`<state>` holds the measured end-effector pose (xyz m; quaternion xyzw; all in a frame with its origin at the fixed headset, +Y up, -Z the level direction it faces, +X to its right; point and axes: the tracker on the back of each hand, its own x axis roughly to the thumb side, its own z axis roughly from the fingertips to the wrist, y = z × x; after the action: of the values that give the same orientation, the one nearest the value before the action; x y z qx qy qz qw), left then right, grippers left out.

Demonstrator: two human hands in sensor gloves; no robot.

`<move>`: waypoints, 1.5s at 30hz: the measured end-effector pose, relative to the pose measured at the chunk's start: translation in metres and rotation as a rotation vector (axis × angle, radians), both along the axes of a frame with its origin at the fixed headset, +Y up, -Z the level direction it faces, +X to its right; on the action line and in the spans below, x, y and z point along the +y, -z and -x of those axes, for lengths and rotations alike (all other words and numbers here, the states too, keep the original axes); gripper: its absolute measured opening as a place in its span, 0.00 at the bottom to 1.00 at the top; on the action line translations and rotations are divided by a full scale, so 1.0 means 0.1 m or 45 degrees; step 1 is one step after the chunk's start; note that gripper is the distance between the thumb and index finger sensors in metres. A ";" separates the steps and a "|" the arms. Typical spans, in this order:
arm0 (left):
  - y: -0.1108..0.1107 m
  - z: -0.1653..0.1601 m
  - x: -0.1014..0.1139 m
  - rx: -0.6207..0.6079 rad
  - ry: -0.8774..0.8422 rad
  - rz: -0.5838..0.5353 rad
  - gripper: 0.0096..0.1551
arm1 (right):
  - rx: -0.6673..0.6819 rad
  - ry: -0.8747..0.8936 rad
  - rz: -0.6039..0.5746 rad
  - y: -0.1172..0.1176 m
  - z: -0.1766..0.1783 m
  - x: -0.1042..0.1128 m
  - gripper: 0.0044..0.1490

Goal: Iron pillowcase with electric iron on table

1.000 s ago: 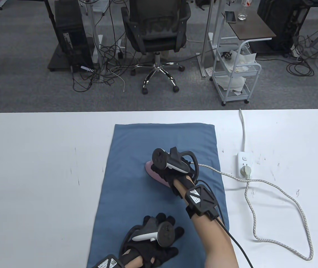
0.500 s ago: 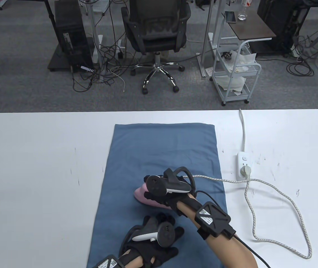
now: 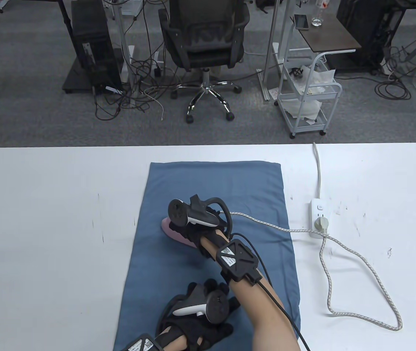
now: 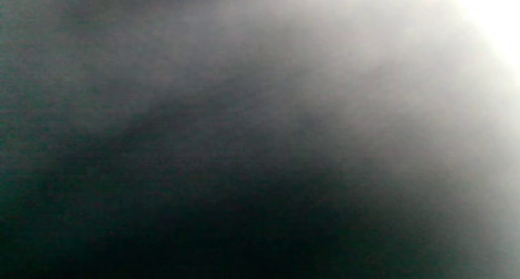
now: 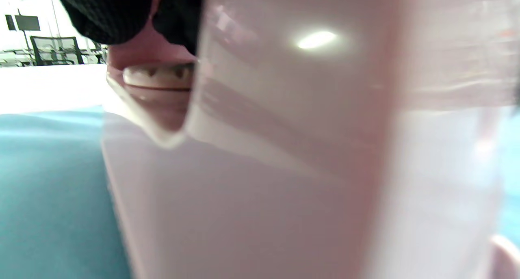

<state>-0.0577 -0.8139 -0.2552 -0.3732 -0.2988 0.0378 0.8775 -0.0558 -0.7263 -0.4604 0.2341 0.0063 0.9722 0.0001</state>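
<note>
No readable text, brand or number anywhere. Only unreadable code-like labels on the wrist module [image 3: 239, 260] and cuff [image 3: 139, 344].

Table view overhead; right wrist view against iron [image 5: 284, 149]; left blurred.

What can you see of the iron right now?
The iron is pink, glossy plastic, mostly hidden under the right hand, which grips its handle. It sits sole-down on the blue pillowcase, nose toward the left. A braided cord runs from its rear to the power strip. The right wrist view shows a pale dial.
</note>
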 end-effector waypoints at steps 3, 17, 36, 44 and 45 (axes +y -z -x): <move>0.00 0.00 0.00 0.000 0.000 0.000 0.42 | -0.042 -0.053 -0.019 -0.06 -0.17 0.00 0.42; 0.00 0.00 0.00 -0.001 0.000 0.000 0.42 | -0.444 -0.159 -0.080 -0.41 -1.66 0.02 0.44; 0.00 0.00 0.00 0.000 0.000 0.000 0.42 | -0.338 0.000 -0.001 -1.15 -2.03 0.14 0.43; 0.00 0.01 0.00 -0.001 0.002 0.000 0.42 | -0.407 -0.131 -0.105 -1.07 -2.14 0.01 0.44; 0.00 0.01 0.00 -0.001 0.001 0.000 0.42 | -0.436 -0.138 -0.106 -1.00 -2.16 0.01 0.44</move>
<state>-0.0582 -0.8138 -0.2554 -0.3731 -0.2988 0.0372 0.8776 0.1606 -0.7251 -0.3601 0.0644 -0.0214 0.9958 -0.0610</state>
